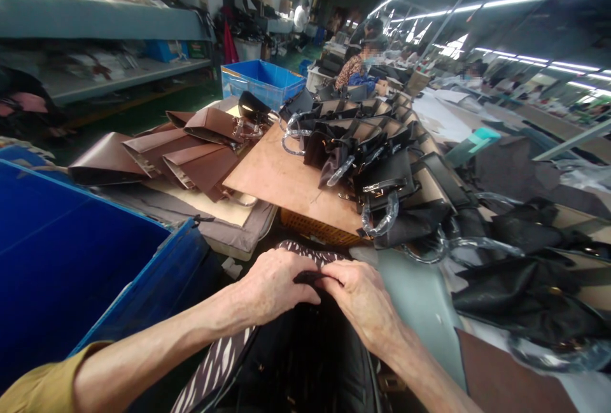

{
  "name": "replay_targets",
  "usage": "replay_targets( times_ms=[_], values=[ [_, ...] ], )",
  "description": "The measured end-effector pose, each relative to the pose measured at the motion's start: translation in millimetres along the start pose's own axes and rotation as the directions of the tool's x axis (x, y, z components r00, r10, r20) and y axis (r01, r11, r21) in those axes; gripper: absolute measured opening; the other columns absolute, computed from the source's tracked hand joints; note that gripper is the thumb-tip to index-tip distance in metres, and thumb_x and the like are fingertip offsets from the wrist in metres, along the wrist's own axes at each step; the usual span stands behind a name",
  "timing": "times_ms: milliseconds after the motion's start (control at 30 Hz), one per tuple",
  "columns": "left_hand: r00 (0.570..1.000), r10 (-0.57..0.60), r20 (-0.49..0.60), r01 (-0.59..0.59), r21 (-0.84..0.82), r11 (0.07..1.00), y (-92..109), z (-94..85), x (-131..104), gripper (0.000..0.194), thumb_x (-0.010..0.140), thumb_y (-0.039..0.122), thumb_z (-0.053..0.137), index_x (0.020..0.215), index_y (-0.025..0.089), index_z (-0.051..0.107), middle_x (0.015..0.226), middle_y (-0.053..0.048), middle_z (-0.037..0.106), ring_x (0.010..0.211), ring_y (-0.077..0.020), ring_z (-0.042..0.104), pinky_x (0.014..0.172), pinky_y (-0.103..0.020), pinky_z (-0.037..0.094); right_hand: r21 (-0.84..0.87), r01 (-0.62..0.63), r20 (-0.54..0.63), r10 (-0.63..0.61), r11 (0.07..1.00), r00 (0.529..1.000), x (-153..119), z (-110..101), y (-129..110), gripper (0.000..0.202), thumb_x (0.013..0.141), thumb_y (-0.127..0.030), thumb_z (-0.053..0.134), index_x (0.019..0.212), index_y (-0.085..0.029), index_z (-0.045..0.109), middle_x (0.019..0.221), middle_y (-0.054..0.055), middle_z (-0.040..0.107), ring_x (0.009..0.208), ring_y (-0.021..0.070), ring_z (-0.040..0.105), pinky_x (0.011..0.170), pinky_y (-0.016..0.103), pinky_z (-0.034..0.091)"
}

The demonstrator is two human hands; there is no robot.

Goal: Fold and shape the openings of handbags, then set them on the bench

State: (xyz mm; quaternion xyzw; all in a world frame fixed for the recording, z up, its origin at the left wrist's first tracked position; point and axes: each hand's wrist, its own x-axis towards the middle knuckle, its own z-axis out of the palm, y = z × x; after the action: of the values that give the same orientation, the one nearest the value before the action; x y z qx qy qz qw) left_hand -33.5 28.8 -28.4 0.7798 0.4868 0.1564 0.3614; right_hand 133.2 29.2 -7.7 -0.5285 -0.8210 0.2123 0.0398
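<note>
On my lap, over dark cloth with white marks, lies a black bag (305,356). My left hand (279,279) is closed, with thumb and fingers pinching a narrow black piece (308,277) at the bag's far end. My right hand (356,292) pinches the same piece from the other side, its thumb and forefinger pressed together. The two hands nearly touch. Whether this piece is a strap or the bag's edge, I cannot tell. Much of the bag's far end is hidden under my hands.
Black handbags (382,165) with plastic-wrapped handles crowd a brown board (286,171) ahead and to the right. Brown bags (200,158) lie at the left. A large blue bin (176,235) stands close on my left, another blue bin (291,91) farther back. A co-worker (356,69) sits beyond.
</note>
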Motion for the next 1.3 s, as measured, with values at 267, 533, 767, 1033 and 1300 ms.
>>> replay_targets(
  times_ms=[267, 533, 767, 1033, 1300],
  values=[
    [0.997, 0.071, 0.009, -0.071, 0.158, 0.985, -1.2, 0.1, 12.2, 0.016, 0.079, 0.024, 0.051, 0.08, 0.025, 0.067, 0.066, 0.001, 0.063, 0.063, -0.0148, 0.056, 0.055, -0.022, 0.032, 0.228, -0.339, 0.117, 0.32, 0.913, 0.94, -28.8, -15.9, 10.6, 0.059, 0.064, -0.029, 0.065, 0.12, -0.028, 0.046, 0.115, 0.001, 0.057, 0.102, 0.0197, 0.053, 0.084, 0.028, 0.039],
    [0.998, 0.062, 0.012, -0.063, 0.225, 0.972, 3.7, 4.5, 11.0, 0.017, 0.079, 0.028, 0.048, 0.072, 0.023, 0.064, 0.064, 0.0, 0.06, 0.063, -0.0167, 0.056, 0.055, -0.023, 0.035, -0.115, -0.386, -0.053, 0.382, 0.916, 0.923, -27.5, -5.9, 2.3, 0.017, 0.079, -0.027, 0.05, 0.09, -0.026, 0.063, 0.079, 0.002, 0.068, 0.077, 0.0209, 0.061, 0.064, 0.028, 0.038],
    [0.992, 0.123, 0.036, -0.127, 0.167, 0.978, 11.5, 7.4, 16.7, 0.02, 0.073, 0.018, 0.049, 0.087, 0.023, 0.061, 0.086, -0.002, 0.065, 0.081, -0.0194, 0.06, 0.071, -0.027, 0.043, -0.218, -0.37, -0.083, 0.36, 0.903, 0.929, -26.1, -1.8, 8.1, 0.02, 0.084, -0.022, 0.044, 0.082, -0.025, 0.064, 0.074, 0.003, 0.068, 0.073, 0.0194, 0.062, 0.061, 0.027, 0.035],
    [0.985, 0.15, 0.088, -0.161, 0.128, 0.979, 9.4, 15.9, 27.0, 0.021, 0.071, 0.019, 0.051, 0.089, 0.023, 0.063, 0.085, -0.001, 0.067, 0.084, -0.0215, 0.061, 0.072, -0.028, 0.044, -0.258, -0.347, -0.107, 0.33, 0.902, 0.938, -27.4, 1.6, 16.6, 0.023, 0.086, -0.02, 0.042, 0.08, -0.027, 0.063, 0.073, 0.002, 0.068, 0.072, 0.0203, 0.062, 0.059, 0.028, 0.032],
    [0.966, 0.216, 0.144, -0.227, 0.067, 0.972, 6.2, 8.9, 28.1, 0.04, 0.064, 0.038, 0.069, 0.101, 0.028, 0.06, 0.091, 0.002, 0.066, 0.084, -0.0203, 0.061, 0.07, -0.026, 0.045, -0.25, -0.323, -0.119, 0.302, 0.913, 0.946, -27.5, -0.7, 17.0, 0.022, 0.085, -0.019, 0.043, 0.075, -0.025, 0.062, 0.068, 0.001, 0.067, 0.067, 0.0182, 0.061, 0.056, 0.026, 0.031]
  ],
)
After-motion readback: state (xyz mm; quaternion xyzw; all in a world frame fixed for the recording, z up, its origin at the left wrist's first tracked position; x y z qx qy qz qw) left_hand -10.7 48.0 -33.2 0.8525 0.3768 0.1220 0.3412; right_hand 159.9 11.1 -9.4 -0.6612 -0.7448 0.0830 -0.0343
